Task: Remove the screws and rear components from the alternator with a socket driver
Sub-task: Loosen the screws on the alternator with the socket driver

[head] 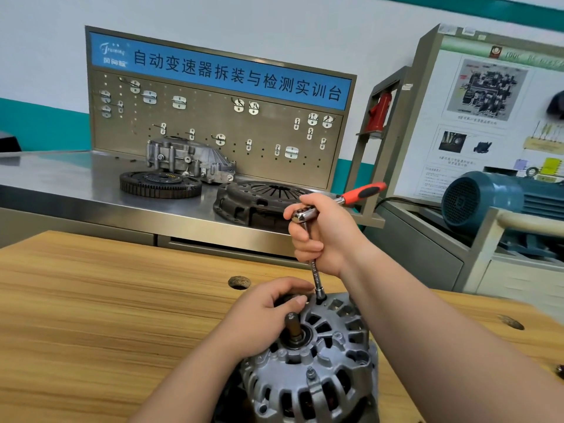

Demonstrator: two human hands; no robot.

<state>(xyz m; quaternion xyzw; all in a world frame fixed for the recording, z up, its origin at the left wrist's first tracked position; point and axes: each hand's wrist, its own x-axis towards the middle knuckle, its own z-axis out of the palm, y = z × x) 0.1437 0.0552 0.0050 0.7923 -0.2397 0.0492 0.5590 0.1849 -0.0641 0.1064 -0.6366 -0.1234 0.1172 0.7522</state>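
Sitting on the steel bench [61, 178] at the back left are a toothed flywheel [160, 184] and a cast housing [189, 160], with a clutch cover [259, 203] just beside them; none of these belongs to the job. Nearer, on the wooden table [106, 300], the left hand [268, 312] curls over the far left rim of the alternator [311, 370], gripping it to steady it. The alternator rests on the table with its shaft [293, 328] pointing up. Right of the shaft, the socket driver [316, 270] stands almost upright, its socket set down on a fastener at the housing's far edge. The right hand [323, 236] wraps around the ratchet head and the top of the extension bar, while the red handle [363, 190] juts out to the right, ungrasped. A blue motor [482, 196] stands at the far right. This looks like an early step, loosening one of the housing screws; another bolt [310, 373] nearer the camera appears untouched. The next move probably calls for turning the bar counter-clockwise while pressing down so the socket stays seated, with the left hand resisting the twist.
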